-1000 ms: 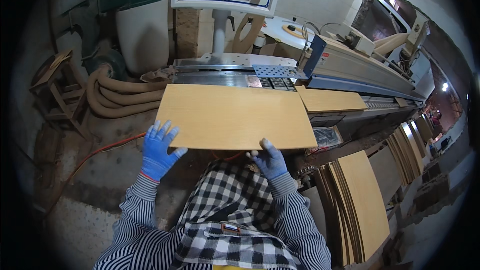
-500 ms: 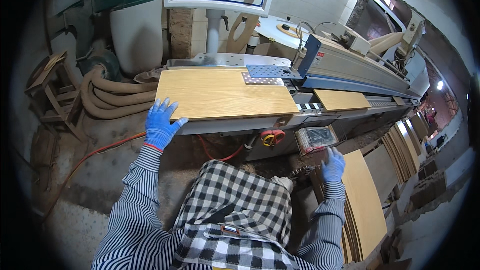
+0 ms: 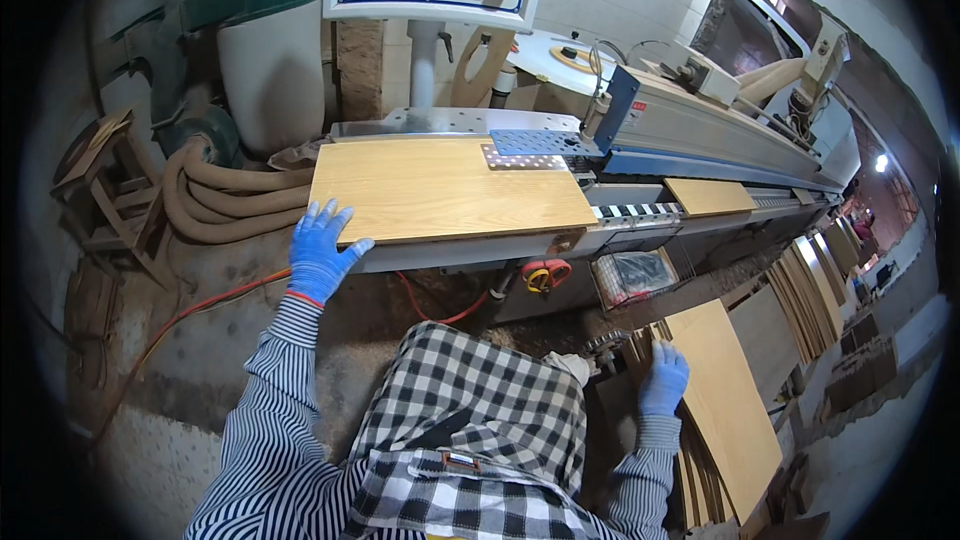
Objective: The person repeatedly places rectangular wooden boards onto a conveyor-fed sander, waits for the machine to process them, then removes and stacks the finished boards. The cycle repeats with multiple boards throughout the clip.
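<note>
From my remote seat I see a flat, rectangular, pale wood-grain board (image 3: pixel 440 190) lying along the front edge of the grey metal worktop (image 3: pixel 450 252), at its left end. My blue-gloved left hand (image 3: pixel 322 250) rests at the board's near left corner, fingers spread wide, not closed around it. My blue-gloved right hand (image 3: pixel 663 380) has its fingers partly bent at the upper left edge of a leaning stack of pale wood-grain panels (image 3: pixel 725 390); I cannot tell whether it grips one. I judge the board stiff and moderately light, its smooth face slippery under gloves and its corners prone to chipping; opposite edges, well apart, offer the best hold.
</note>
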{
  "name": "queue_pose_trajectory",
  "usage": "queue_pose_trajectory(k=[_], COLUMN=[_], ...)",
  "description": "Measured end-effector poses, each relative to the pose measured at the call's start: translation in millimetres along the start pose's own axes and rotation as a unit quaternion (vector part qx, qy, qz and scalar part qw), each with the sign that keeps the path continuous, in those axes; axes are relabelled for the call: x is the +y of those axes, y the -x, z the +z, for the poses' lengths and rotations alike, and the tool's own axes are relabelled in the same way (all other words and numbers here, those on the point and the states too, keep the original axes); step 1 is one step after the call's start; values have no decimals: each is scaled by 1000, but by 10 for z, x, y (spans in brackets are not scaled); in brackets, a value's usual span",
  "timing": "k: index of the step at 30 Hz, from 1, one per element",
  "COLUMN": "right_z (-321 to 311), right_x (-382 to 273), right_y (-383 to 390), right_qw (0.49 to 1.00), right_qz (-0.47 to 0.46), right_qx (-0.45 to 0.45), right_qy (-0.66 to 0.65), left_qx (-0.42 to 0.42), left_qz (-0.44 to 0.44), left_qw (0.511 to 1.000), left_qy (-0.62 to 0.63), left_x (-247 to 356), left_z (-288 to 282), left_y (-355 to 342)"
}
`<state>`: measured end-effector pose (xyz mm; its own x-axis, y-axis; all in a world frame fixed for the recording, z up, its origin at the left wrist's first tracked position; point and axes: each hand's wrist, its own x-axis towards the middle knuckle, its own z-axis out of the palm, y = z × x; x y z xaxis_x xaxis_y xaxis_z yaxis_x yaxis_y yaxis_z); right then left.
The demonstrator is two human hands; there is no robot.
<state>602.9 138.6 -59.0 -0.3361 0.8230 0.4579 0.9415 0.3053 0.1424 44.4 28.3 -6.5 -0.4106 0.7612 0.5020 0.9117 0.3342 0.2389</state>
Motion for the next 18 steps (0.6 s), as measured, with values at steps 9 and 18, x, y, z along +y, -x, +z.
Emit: queue_pose_trajectory(k=[9,18], right_z=[4,-12], right_x=[-239,527], right_y=[869,1271], right_qw=[582,392], right_qz=[479,592], right_qx=[15,254], right_qy=[-657,-657], left_qx=[-36,-45], left_qz=[-21,-30], left_qw=[999,999], left_qy=[-1,-1], left_x=[3,4], left_z=[-10,-30], left_y=[-28,-32])
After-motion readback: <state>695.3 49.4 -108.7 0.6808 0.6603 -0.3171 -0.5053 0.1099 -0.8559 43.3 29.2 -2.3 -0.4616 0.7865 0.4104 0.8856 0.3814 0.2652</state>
